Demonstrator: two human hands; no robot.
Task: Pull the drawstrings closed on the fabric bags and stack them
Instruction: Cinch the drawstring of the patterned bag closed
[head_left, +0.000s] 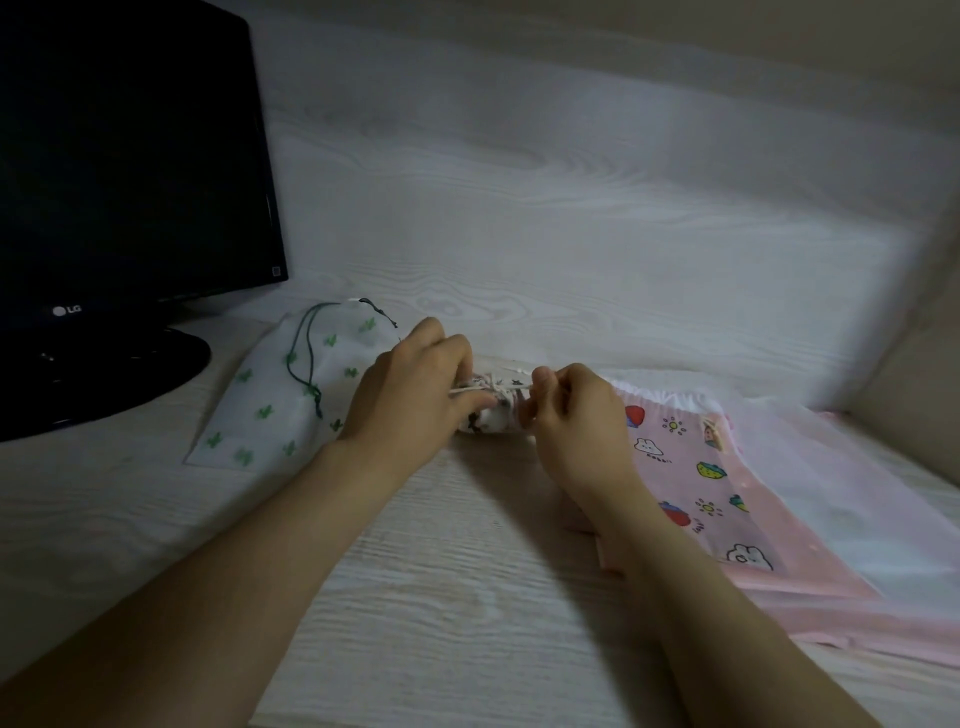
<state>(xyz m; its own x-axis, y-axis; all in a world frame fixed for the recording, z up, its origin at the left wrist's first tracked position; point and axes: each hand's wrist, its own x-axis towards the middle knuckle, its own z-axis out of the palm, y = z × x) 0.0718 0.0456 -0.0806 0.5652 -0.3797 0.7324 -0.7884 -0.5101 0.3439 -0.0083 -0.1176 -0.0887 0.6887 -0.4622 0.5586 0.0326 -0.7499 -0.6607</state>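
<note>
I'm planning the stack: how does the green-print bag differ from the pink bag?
The green-print bag is white with green shapes; the pink bag carries coloured cartoons. A dark green cord lies across the green-print bag; none shows on the pink bag. Both lie on the desk.

Both forearms bare, reaching forward, converging. Left hand (415, 387) knuckles up, fingers curled, pinching drawstring (497, 387). Right hand (576, 415) just beside, thumb and forefinger pinching same drawstring.
</note>
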